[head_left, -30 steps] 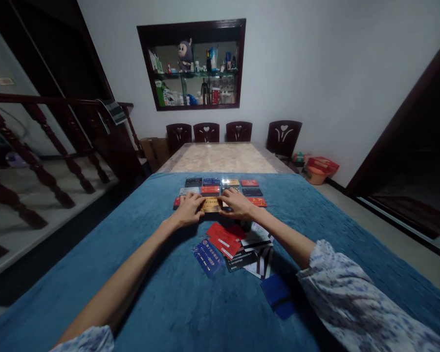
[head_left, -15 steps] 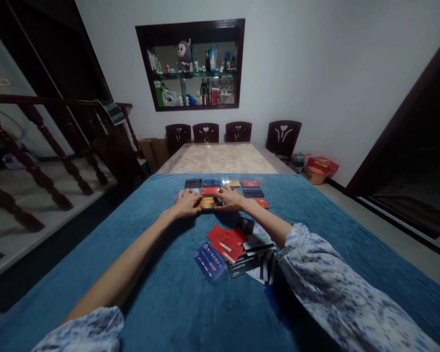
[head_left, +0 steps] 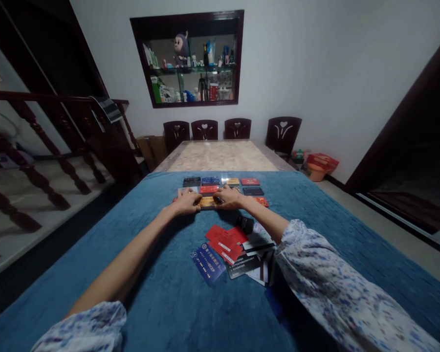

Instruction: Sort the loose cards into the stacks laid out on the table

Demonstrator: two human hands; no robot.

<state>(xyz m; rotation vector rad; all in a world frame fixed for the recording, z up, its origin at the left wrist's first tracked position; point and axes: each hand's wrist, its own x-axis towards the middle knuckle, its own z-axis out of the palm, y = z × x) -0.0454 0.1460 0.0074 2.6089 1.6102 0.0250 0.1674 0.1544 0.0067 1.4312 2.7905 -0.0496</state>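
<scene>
A gold card (head_left: 207, 201) lies on the blue cloth (head_left: 161, 288) in the nearest row of a card grid (head_left: 223, 186). My left hand (head_left: 186, 201) pinches its left end with bent fingers. On the card's right end rests my right hand (head_left: 228, 197), fingers curled down onto it. Behind my hands, several cards in red, blue, black and gold lie in neat rows. Closer to me sits a loose pile of cards (head_left: 231, 249), red and blue ones on top, with a small dark object (head_left: 245, 224) at its far edge.
Beyond the cloth the marble tabletop (head_left: 222, 155) runs to several dark chairs (head_left: 238, 128) at the wall. A wall niche (head_left: 190, 58) holds bottles and a plush toy. A wooden stair railing (head_left: 51, 142) stands left; a red bag (head_left: 320, 164) sits on the floor right.
Both hands stayed on the gold card and slid slightly farther away into the grid. The view tilted a little; my right sleeve now covers more of the pile's near right side.
</scene>
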